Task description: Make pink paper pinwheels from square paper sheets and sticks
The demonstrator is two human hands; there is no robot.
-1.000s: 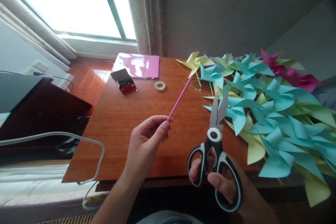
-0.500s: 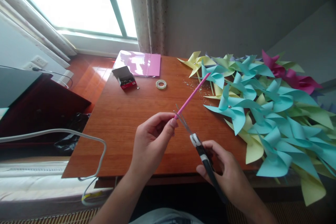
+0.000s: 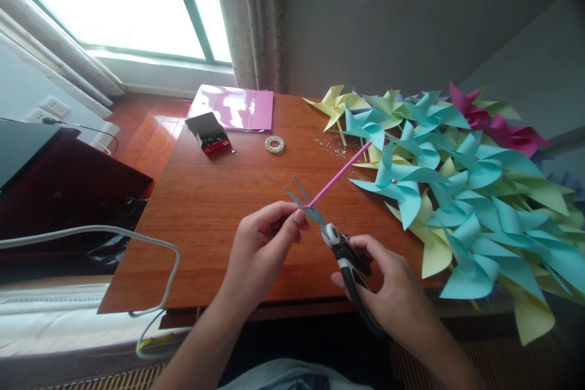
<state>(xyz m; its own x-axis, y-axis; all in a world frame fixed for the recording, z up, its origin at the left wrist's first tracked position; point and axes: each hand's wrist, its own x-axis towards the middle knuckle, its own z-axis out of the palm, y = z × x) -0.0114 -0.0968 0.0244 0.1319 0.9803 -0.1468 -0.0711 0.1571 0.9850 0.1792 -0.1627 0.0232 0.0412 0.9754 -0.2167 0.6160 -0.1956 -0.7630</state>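
One pink stick (image 3: pixel 340 176), left fingers (image 3: pixel 289 228) pinching; opened scissors (image 3: pixel 330 234), right fingers (image 3: pixel 373 250) gripping

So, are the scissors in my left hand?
No, your right hand holds the scissors, while your left hand pinches the pink stick.

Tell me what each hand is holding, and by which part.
The left hand pinches the pink stick at its near end, between thumb and fingers. The right hand holds the scissors by their black-and-white handles, blades open.
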